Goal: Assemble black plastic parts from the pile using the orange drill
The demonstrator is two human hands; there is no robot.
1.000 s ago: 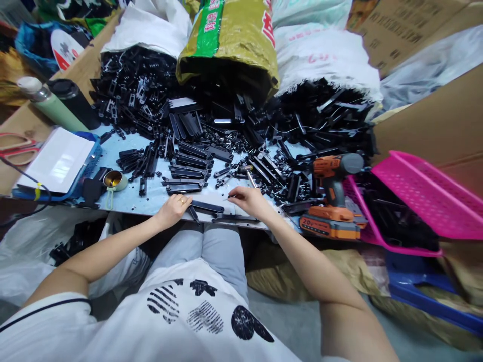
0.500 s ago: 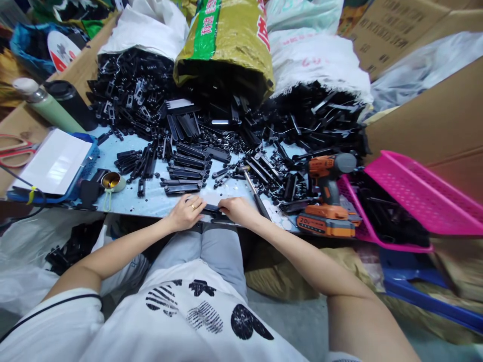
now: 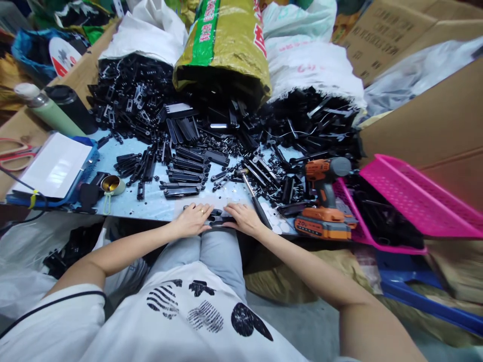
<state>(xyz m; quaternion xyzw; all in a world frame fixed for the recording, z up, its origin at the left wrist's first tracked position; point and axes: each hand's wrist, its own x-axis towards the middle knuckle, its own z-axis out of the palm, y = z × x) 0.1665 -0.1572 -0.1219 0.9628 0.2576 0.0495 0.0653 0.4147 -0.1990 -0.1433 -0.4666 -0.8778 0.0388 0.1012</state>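
At the table's front edge, a long black plastic strip lies level between my two hands. My left hand is closed over its left part, fingers on top and thumb at the near side. On the other end, my right hand grips with the thumb below and fingers above. Another black piece seems to lie just behind the strip, partly covered by my fingers. A hammer rests close to my right hand, its dark handle pointing toward me. Beyond my left hand is a stack of black strip-shaped assemblies.
An orange cordless drill stands at the right, beside a pink basket of black parts. Sacks spill black parts along the back. A small metal cup, bottles and a blue tray are at the left.
Both hands have come slightly nearer to me, and the right has shifted a little to the right. The fingers now lie flatter over the black pieces. The view has tilted slightly.
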